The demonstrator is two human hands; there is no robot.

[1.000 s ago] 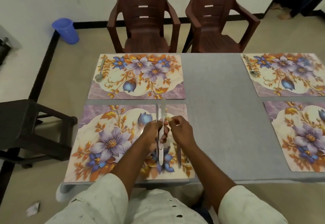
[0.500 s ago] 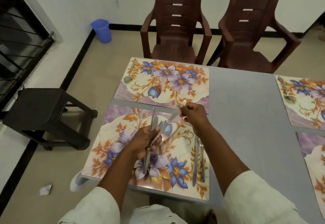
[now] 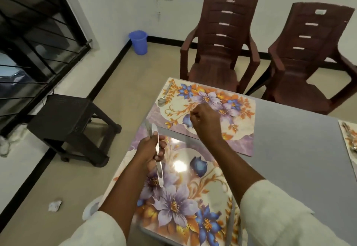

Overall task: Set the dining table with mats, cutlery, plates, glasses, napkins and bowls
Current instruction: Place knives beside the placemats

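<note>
Left hand point(image 3: 149, 150): gripping a bundle of cutlery point(image 3: 156, 154), fingers curling round the handles, one blade pointing down over the near floral mat point(image 3: 179, 191), other ends sticking up past the knuckles.
Right hand point(image 3: 205, 122): hovering over the far floral mat point(image 3: 210, 110), fingers curling in; whether it is pinching anything cannot be told.
Spoon point(image 3: 164, 96): lying along the far mat's left edge.
Two cutlery pieces point(image 3: 231, 220): lying at the near mat's right edge, blurred.
Third mat point(image 3: 347, 139): showing at the right edge, carrying cutlery.
Grey tabletop point(image 3: 289, 149): bearing all the mats.
Two brown plastic chairs point(image 3: 218, 42): standing at the far side.
Dark stool point(image 3: 71, 124), blue bin point(image 3: 138, 41): standing on the floor at left.
</note>
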